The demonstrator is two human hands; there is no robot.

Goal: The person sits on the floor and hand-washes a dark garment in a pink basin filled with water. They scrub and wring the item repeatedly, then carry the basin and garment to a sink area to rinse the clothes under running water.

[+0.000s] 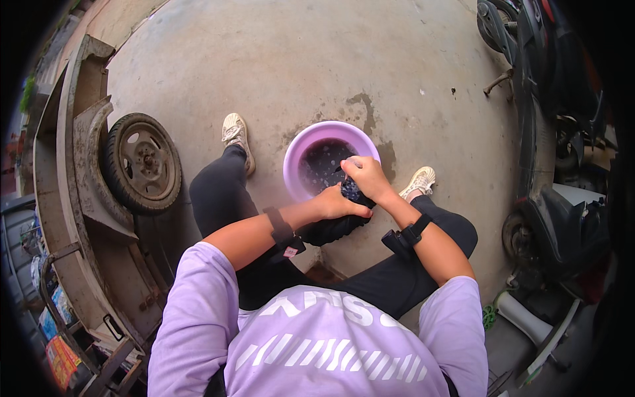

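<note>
A round pink-purple plastic basin (292,166) stands on the floor between my feet, with dark, bubbly water (320,166) in it. Both hands are at its near right rim, on a dark wet cloth (351,191). My left hand (340,202) grips the cloth from the left, its thumb pointing right. Just above and to the right, my right hand (366,174) is closed round the upper part, which shows suds. More black fabric (330,232) hangs below my left hand at the basin's near side; whether it is the same piece is not plain. The fingertips are partly hidden.
On the left stands a metal cart or trailer (82,198) with a rubber-tyred wheel (144,164). Parked scooters (545,223) line the right side. Wet patches (387,159) mark the concrete floor (297,59) beside the basin. A white curved object (523,317) lies at lower right.
</note>
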